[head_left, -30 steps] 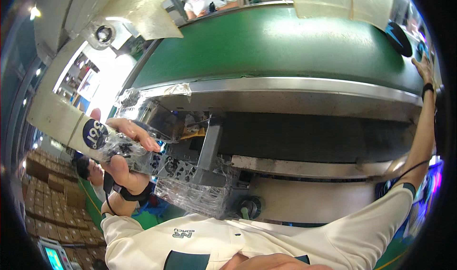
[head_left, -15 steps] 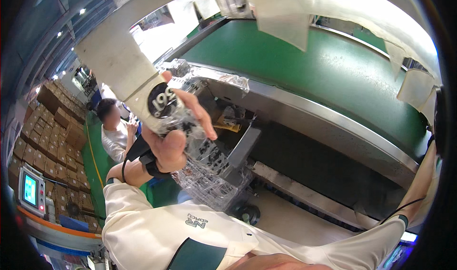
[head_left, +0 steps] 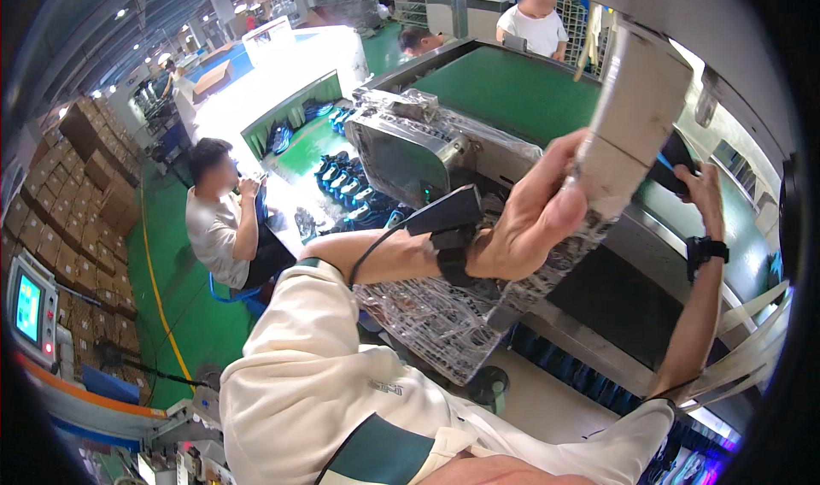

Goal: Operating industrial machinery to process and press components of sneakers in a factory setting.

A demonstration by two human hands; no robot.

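Note:
Near the middle right, my left hand (head_left: pixel 538 211) is closed around the lower end of a long, pale beige, flat-sided piece (head_left: pixel 636 100). A seam crosses this piece, and its top reaches up toward the machine's overhead edge. Further right, over the green conveyor belt (head_left: pixel 512 83), my right hand (head_left: pixel 705 196) grips a dark item with a blue edge (head_left: pixel 675 164). The pale piece partly covers that item, so its kind cannot be made out. Black straps circle both wrists. Below my left hand lies a machine part wrapped in clear, wrinkled plastic (head_left: pixel 436 318).
A seated person (head_left: pixel 224 216) works at the left beside several dark blue items on a bright surface. Two people are beyond the belt. Stacked cartons (head_left: pixel 68 203) line the far left, with a control screen (head_left: pixel 32 305) nearer. Pale strips (head_left: pixel 752 318) hang at the right.
The view has swung, showing more of the room. My left hand has moved right with the pale piece. My right hand, hidden at the right edge before, now shows with a dark item.

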